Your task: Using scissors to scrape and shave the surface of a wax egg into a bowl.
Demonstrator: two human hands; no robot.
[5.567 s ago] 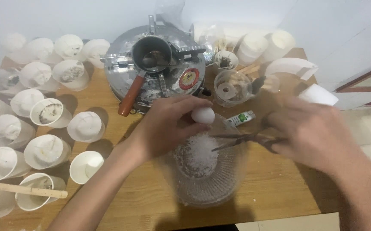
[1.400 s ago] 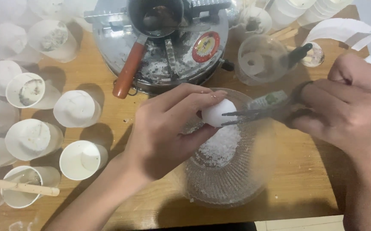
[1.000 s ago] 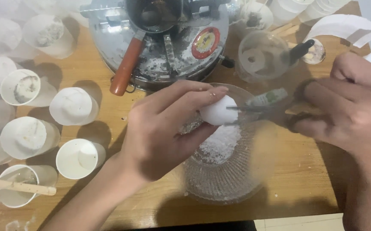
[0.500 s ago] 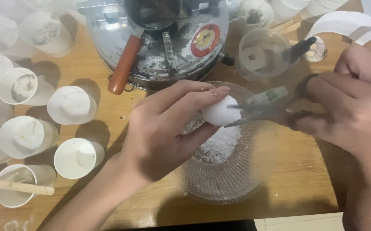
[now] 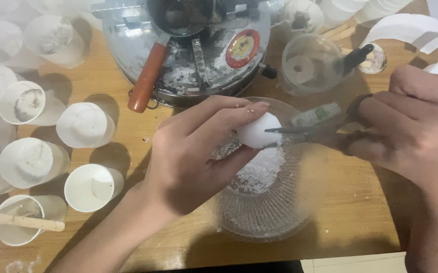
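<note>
There is one view only, so no part of the scene is shared with another. The camera sits on the person's head and looks steeply down, almost straight onto the table [image 5: 360,222], from close range. It faces away from the person's body: the forearms enter from the bottom edge, the left hand [image 5: 193,156] at centre, the right hand [image 5: 411,131] at the right edge, partly cut off. The glass bowl [image 5: 259,212] lies just below the middle of the frame. The metal pot [image 5: 193,50] is cut by the top edge, the cups [image 5: 85,126] run off the left edge, and a strip of floor shows at the lower right corner.
</note>
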